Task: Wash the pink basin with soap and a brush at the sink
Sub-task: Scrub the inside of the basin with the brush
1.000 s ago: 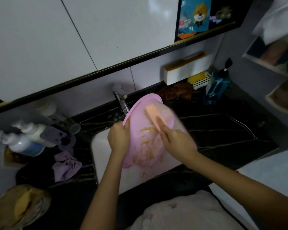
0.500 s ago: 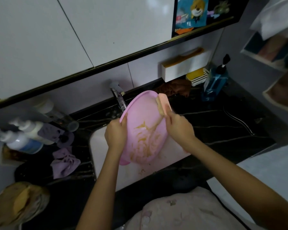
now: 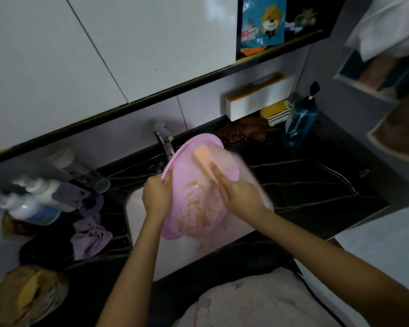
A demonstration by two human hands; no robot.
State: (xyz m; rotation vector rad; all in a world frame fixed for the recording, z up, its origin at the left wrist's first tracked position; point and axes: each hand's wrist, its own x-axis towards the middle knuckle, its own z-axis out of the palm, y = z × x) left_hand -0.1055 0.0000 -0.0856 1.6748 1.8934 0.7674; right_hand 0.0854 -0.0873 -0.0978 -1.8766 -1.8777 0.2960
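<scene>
I hold the pink basin (image 3: 194,185) up on its side over the white sink (image 3: 137,208), so the dirty water and bits can drop into the sink and not on the black worktop (image 3: 305,185). Its open side faces me and a bit to the right. Its bottom faces away, toward the tap (image 3: 164,142) behind it. The rim looks like a long oval that runs from low near my body up to the back wall.

My left hand (image 3: 155,197) is closed around the left rim, thumb inside and fingers behind. I think I hold it there to keep the basin from turning while I scrub.

My right hand (image 3: 239,194) is inside the basin, closed on the brush (image 3: 203,156). The brush is peach and long, and it points up toward the top rim. It looks blurry, so I cannot see its bristles. It is pressed on the upper inside wall.

Yellow-brown smears (image 3: 196,204) cover the lower inside of the basin. I think much scrubbing is left to do there. Some crumbs (image 3: 200,249) lie in the sink just under the basin.
</scene>
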